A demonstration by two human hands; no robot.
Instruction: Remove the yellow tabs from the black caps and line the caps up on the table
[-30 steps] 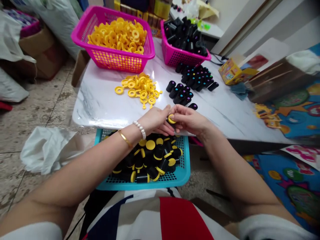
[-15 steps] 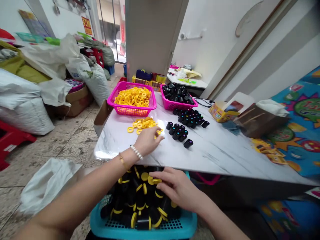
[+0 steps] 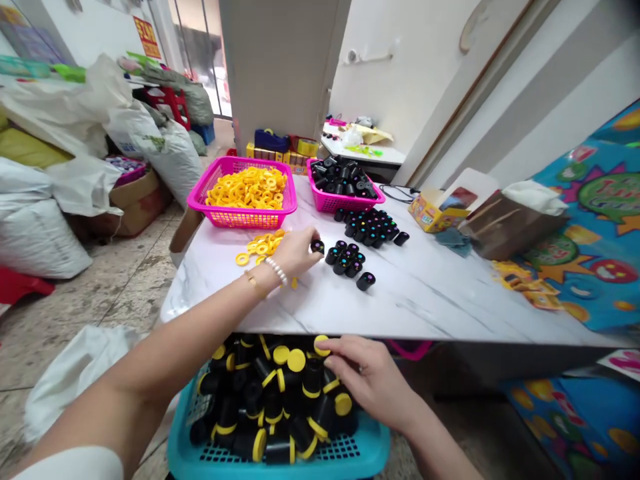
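Observation:
My left hand (image 3: 299, 253), with a pearl bracelet at the wrist, reaches over the white tabletop. Its thumb and fingers close around a small black cylinder (image 3: 317, 247) beside a cluster of similar black cylinders (image 3: 345, 259). Loose yellow rings (image 3: 260, 245) lie just left of that hand. Closer to me, my right hand (image 3: 373, 377) pinches a round yellow disc (image 3: 323, 345) at its fingertips; whether a black body is attached is hidden. Below it, a teal basket (image 3: 373, 443) holds many black cylinders with yellow ends (image 3: 275, 403).
On the table (image 3: 425, 300) stand a pink basket of yellow rings (image 3: 197, 203) and a pink basket of black parts (image 3: 325, 200). A yellow box (image 3: 429, 212) and a brown bag (image 3: 493, 230) are at the right. White sacks (image 3: 35, 227) line the left floor.
My left hand has gone from beside the yellow rings to the black cylinders and closed on one. The right hand stays over the basket, its yellow disc slightly raised. The view has shifted a little.

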